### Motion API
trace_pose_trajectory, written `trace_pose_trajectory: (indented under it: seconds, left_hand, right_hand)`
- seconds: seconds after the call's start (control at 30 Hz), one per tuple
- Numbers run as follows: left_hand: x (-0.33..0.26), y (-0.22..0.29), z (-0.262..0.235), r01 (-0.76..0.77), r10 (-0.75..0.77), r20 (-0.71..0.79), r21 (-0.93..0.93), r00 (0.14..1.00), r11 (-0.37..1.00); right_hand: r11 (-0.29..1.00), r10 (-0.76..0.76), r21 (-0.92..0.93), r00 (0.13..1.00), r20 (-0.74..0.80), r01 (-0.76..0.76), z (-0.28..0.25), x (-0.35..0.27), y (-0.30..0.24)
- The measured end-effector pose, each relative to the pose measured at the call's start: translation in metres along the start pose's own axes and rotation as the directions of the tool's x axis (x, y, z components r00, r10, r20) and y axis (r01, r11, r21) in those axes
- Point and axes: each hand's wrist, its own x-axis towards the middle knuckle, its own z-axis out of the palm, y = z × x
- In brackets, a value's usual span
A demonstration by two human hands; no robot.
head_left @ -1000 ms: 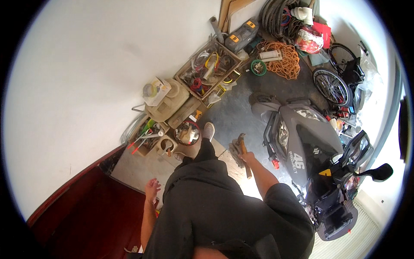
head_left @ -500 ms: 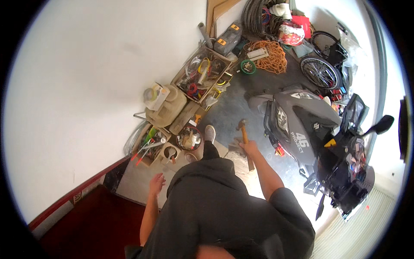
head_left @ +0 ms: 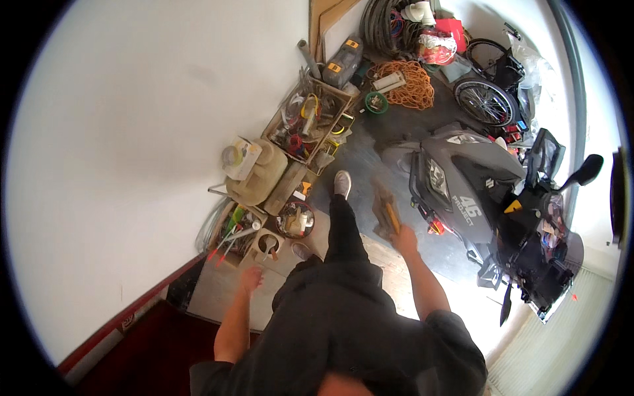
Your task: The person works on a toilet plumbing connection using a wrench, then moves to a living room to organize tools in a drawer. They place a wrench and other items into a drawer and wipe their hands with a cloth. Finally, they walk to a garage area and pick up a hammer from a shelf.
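My right hand (head_left: 405, 241) is closed around the wooden handle of a hammer (head_left: 392, 216), out in front of my right side. The hammer's head is smeared by motion. Beside the handle is a flat grey-brown piece (head_left: 383, 210), blurred, whose kind I cannot make out; it seems to be in the same hand. My left hand (head_left: 251, 278) hangs low at my left side with its fingers loosely apart and nothing in them. Nearest to it is a beige container (head_left: 267, 247) with a tool standing inside.
Along the left wall stand a box of hand tools (head_left: 231, 243), a round tub (head_left: 294, 220), a beige jerrycan (head_left: 261, 181) and a crate of tools (head_left: 307, 125). A grey motor scooter (head_left: 469, 188) stands at right. Orange rope (head_left: 413, 89) and a wheelchair (head_left: 489, 102) lie beyond.
One foot has stepped forward and right. My right hand has moved right with the hammer, whose head is now blurred. The left hand has shifted slightly right and down.
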Motion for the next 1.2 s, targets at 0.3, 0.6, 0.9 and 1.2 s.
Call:
trace_pose_trajectory:
  seconds: [0.3, 0.6, 0.9, 1.2]
  left_hand:
    - [-0.007, 0.086, -0.002, 0.364, -0.384, -0.153, -0.144, 0.911, 0.92]
    - [0.254, 0.389, 0.02, -0.155, 0.311, -0.094, 0.712, 0.946, 0.685]
    - [0.545, 0.673, 0.096, -0.31, 0.765, 0.265, 0.946, 0.586, -0.091]
    - [0.759, 0.738, 0.138, -0.001, 0.433, 0.208, 0.902, 0.877, -0.432]
  right_hand:
    - [0.99, 0.134, -0.125, 0.655, 0.743, -0.062, 0.109, 0.051, 0.125]
    - [0.842, 0.441, -0.2, 0.427, 0.789, -0.501, 0.041, 0.061, 0.116]
    - [0.862, 0.483, -0.292, 0.496, 0.722, -0.415, 0.084, 0.118, 0.098]
    - [0.773, 0.581, -0.325, 0.401, 0.708, -0.545, 0.22, 0.08, 0.143]
